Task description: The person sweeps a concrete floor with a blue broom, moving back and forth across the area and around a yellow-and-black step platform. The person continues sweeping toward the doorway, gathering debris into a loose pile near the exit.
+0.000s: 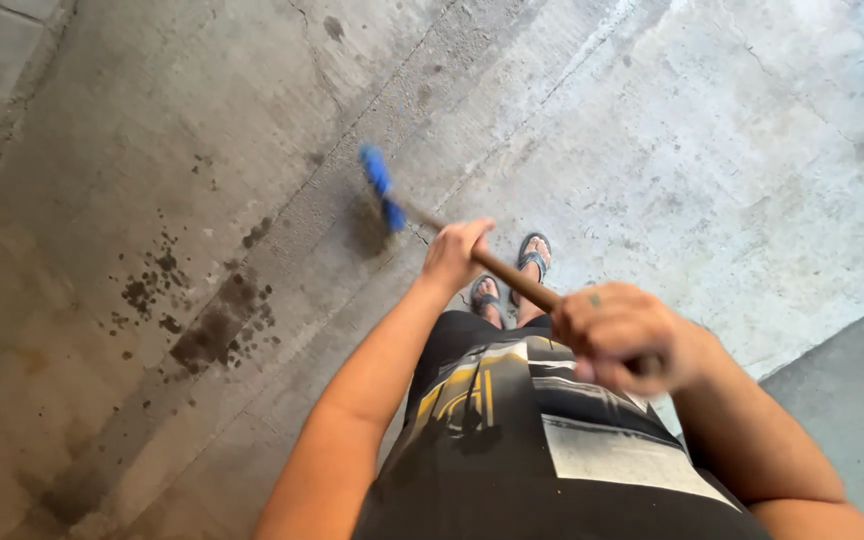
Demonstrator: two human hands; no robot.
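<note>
Now the broom [472, 255] slants down from the right hand [617, 340] past the left hand [457, 255] to its blue head [380, 190], which sits on the concrete floor [672, 150]. Both sets of fingers are closed around the wooden handle. Sweeping well probably means keeping the bristles low and the strokes short. Dark stains [202, 315] mark the floor at left, near the head. Sandalled feet [512, 280] stand just behind it, close enough to be clipped.
</note>
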